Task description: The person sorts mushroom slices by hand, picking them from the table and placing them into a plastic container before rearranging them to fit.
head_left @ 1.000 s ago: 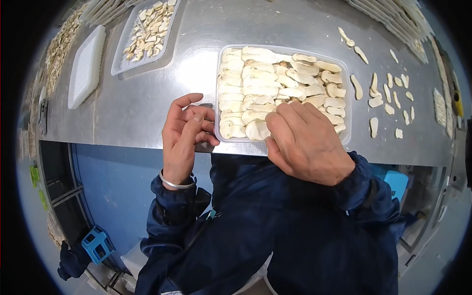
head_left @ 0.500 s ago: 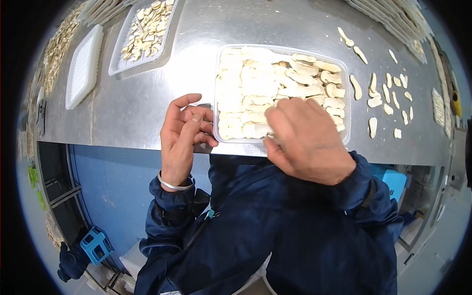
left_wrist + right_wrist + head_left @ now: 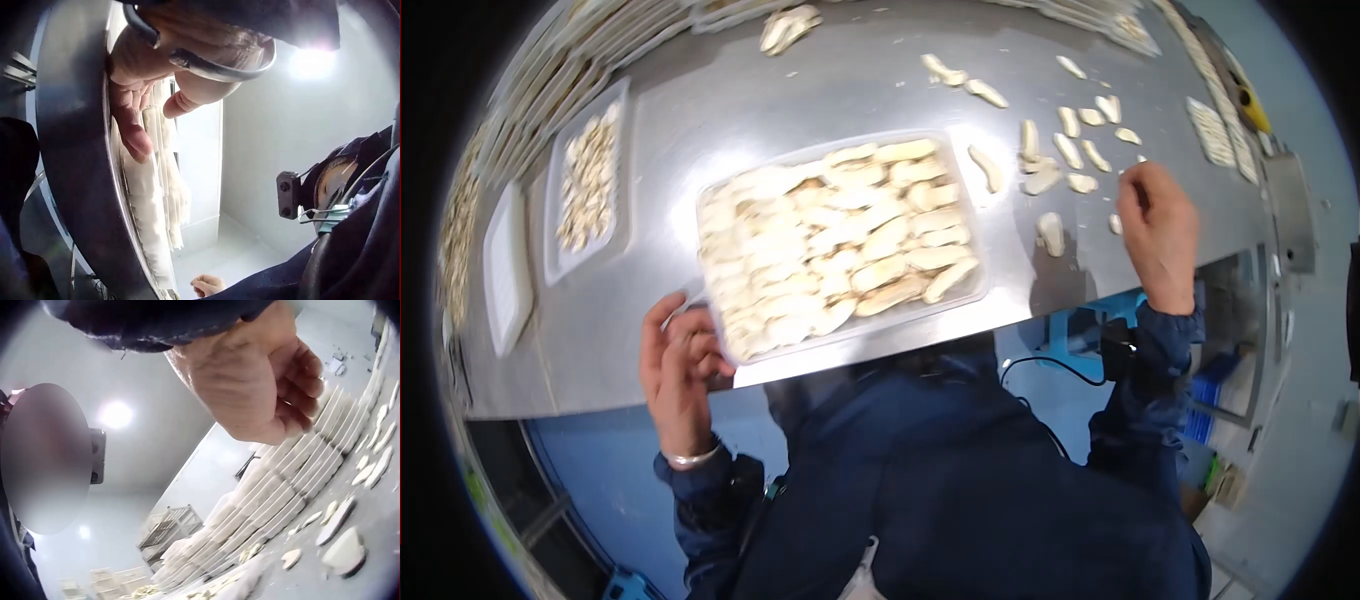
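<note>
A clear plastic tray (image 3: 975,290) lies at the table's front edge, filled with rows of pale mushroom slices (image 3: 840,235). Beside its left end, my left hand (image 3: 680,375) has loosely bent fingers, fingertips right at the tray's side. In the left wrist view the left hand (image 3: 150,81) stretches its fingers along the table edge. My right hand (image 3: 1162,240) hovers over loose mushroom slices (image 3: 1052,235) to the right of the tray. The right wrist view shows this right hand (image 3: 262,387) with curled fingers; I cannot tell whether it pinches a slice.
A tray of smaller mushroom pieces (image 3: 622,215) stands on the left, beside an upturned white tray (image 3: 508,270). Stacked trays (image 3: 281,481) line the table's far side. A few slices (image 3: 790,28) lie in a heap near the back. A blue stool (image 3: 1070,330) stands beneath the table.
My right hand has left the filled tray and moved right to the loose slices. The left hand stays at the tray's left end. The head view has swung to the right.
</note>
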The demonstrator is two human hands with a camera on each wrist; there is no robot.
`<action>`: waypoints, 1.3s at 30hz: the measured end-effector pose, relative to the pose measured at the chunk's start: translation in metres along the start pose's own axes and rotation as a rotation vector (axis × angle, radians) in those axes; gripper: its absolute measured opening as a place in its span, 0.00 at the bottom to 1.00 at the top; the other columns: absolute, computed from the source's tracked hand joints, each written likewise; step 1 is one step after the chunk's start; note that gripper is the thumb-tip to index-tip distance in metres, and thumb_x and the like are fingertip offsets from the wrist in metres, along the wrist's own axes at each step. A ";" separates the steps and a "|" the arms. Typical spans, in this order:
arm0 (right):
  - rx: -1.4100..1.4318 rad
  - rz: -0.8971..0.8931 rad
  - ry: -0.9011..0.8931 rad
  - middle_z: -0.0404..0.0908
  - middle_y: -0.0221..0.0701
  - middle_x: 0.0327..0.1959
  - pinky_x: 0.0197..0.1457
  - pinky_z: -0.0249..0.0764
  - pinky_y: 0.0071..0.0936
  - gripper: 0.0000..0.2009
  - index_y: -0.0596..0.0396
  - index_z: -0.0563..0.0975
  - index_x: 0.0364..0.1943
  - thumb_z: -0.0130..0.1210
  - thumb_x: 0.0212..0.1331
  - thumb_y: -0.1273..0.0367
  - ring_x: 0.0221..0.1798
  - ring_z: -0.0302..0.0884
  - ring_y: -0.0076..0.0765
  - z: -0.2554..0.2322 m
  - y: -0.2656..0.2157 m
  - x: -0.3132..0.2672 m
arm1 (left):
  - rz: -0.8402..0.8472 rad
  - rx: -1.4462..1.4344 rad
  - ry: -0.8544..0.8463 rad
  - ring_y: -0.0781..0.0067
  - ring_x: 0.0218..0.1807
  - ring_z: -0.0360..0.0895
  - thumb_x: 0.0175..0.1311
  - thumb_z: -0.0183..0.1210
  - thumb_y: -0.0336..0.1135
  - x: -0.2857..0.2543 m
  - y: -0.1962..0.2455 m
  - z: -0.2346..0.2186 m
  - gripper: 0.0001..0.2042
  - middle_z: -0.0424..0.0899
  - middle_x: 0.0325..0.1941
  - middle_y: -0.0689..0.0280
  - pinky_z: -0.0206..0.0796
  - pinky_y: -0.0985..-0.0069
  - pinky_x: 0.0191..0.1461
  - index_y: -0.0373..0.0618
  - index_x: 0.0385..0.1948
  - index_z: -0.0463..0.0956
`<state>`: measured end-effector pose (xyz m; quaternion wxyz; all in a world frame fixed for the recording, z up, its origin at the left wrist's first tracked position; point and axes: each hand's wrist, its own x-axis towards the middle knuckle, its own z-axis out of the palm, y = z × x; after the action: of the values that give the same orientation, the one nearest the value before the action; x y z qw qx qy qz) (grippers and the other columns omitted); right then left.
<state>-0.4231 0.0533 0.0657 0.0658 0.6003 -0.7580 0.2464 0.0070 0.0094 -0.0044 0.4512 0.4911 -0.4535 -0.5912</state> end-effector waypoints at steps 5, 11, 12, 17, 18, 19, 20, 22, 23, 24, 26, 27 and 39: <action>-0.023 0.050 -0.316 0.76 0.42 0.29 0.35 0.70 0.40 0.07 0.60 0.74 0.30 0.55 0.53 0.69 0.31 0.75 0.52 -0.004 0.028 -0.020 | -0.030 0.008 0.018 0.81 0.31 0.76 0.71 0.48 0.37 0.002 0.004 0.003 0.19 0.78 0.40 0.61 0.69 0.87 0.28 0.36 0.59 0.60; 0.086 0.015 -0.304 0.75 0.43 0.29 0.38 0.70 0.41 0.14 0.61 0.72 0.34 0.60 0.50 0.65 0.33 0.74 0.51 0.018 0.001 -0.043 | -0.062 0.039 0.000 0.81 0.31 0.76 0.72 0.47 0.36 0.002 0.008 0.003 0.20 0.77 0.40 0.61 0.68 0.87 0.28 0.36 0.60 0.59; 0.063 0.009 -0.274 0.74 0.43 0.28 0.38 0.69 0.42 0.14 0.60 0.72 0.33 0.60 0.50 0.65 0.33 0.74 0.51 0.023 -0.003 -0.045 | -0.055 0.068 0.009 0.81 0.31 0.76 0.72 0.47 0.36 0.002 0.009 0.004 0.20 0.77 0.40 0.61 0.68 0.87 0.28 0.36 0.60 0.59; -0.048 0.001 -0.188 0.72 0.40 0.26 0.37 0.66 0.44 0.13 0.58 0.70 0.30 0.61 0.50 0.65 0.31 0.72 0.51 0.039 -0.010 -0.047 | -0.027 0.124 0.047 0.81 0.31 0.76 0.72 0.47 0.36 0.003 0.012 0.007 0.20 0.78 0.39 0.61 0.67 0.86 0.28 0.36 0.59 0.59; -0.069 0.016 -0.199 0.72 0.40 0.26 0.37 0.66 0.44 0.13 0.58 0.70 0.30 0.60 0.50 0.65 0.30 0.72 0.51 0.039 -0.013 -0.047 | -0.026 0.117 0.050 0.80 0.30 0.77 0.71 0.48 0.37 0.003 0.012 0.009 0.20 0.78 0.39 0.60 0.68 0.86 0.28 0.36 0.59 0.60; -0.070 0.038 -0.187 0.73 0.39 0.25 0.35 0.66 0.43 0.11 0.58 0.71 0.28 0.60 0.51 0.66 0.29 0.72 0.51 0.039 -0.015 -0.046 | -0.025 0.111 0.055 0.79 0.30 0.77 0.71 0.49 0.37 0.003 0.013 0.010 0.20 0.78 0.38 0.59 0.69 0.85 0.28 0.35 0.58 0.60; -0.017 0.067 -0.229 0.73 0.39 0.24 0.34 0.67 0.43 0.11 0.58 0.72 0.27 0.60 0.51 0.66 0.28 0.72 0.51 0.036 -0.015 -0.044 | -0.024 0.107 0.062 0.78 0.29 0.77 0.71 0.50 0.38 0.003 0.013 0.011 0.20 0.79 0.38 0.58 0.70 0.84 0.28 0.35 0.58 0.60; 0.100 0.125 -0.320 0.74 0.39 0.24 0.33 0.68 0.41 0.10 0.57 0.72 0.25 0.59 0.51 0.66 0.28 0.73 0.50 0.030 -0.017 -0.037 | -0.035 0.077 0.032 0.78 0.29 0.77 0.71 0.50 0.37 0.003 0.012 0.008 0.20 0.78 0.38 0.58 0.70 0.84 0.28 0.34 0.58 0.60; 0.148 0.137 -0.252 0.74 0.39 0.23 0.33 0.68 0.40 0.09 0.57 0.72 0.23 0.58 0.51 0.67 0.28 0.74 0.49 0.026 -0.017 -0.032 | -0.036 0.064 0.023 0.78 0.29 0.77 0.71 0.50 0.37 0.003 0.011 0.008 0.20 0.78 0.38 0.58 0.70 0.84 0.28 0.34 0.58 0.60; 0.197 0.149 -0.185 0.74 0.39 0.23 0.33 0.69 0.39 0.08 0.56 0.72 0.22 0.58 0.51 0.68 0.29 0.75 0.49 0.024 -0.014 -0.026 | -0.038 0.052 0.014 0.79 0.29 0.77 0.71 0.50 0.37 0.003 0.010 0.007 0.20 0.78 0.38 0.58 0.70 0.84 0.28 0.34 0.57 0.60; 0.063 -0.045 -0.066 0.75 0.39 0.26 0.37 0.71 0.39 0.04 0.57 0.77 0.30 0.55 0.52 0.72 0.32 0.76 0.48 0.027 -0.001 -0.012 | -0.042 0.039 0.009 0.81 0.28 0.75 0.71 0.49 0.36 0.003 0.007 0.006 0.20 0.78 0.39 0.60 0.68 0.86 0.27 0.35 0.58 0.60; 0.056 -0.114 -0.058 0.76 0.39 0.27 0.37 0.71 0.40 0.05 0.58 0.78 0.32 0.54 0.52 0.73 0.33 0.76 0.48 0.029 0.002 -0.006 | -0.041 0.031 0.005 0.82 0.28 0.74 0.71 0.48 0.36 0.004 0.006 0.006 0.20 0.77 0.39 0.61 0.67 0.87 0.27 0.35 0.59 0.60; 0.127 -0.212 -0.298 0.77 0.40 0.35 0.44 0.72 0.40 0.10 0.57 0.80 0.38 0.50 0.53 0.76 0.40 0.75 0.49 0.040 0.002 -0.004 | -0.045 0.018 0.012 0.82 0.30 0.76 0.71 0.48 0.36 0.001 0.007 0.007 0.19 0.78 0.39 0.61 0.69 0.87 0.28 0.35 0.59 0.60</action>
<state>-0.4158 0.0392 0.0290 -0.0596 0.7097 -0.6747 0.1940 0.0005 0.0084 0.0026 0.4362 0.5085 -0.4450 -0.5942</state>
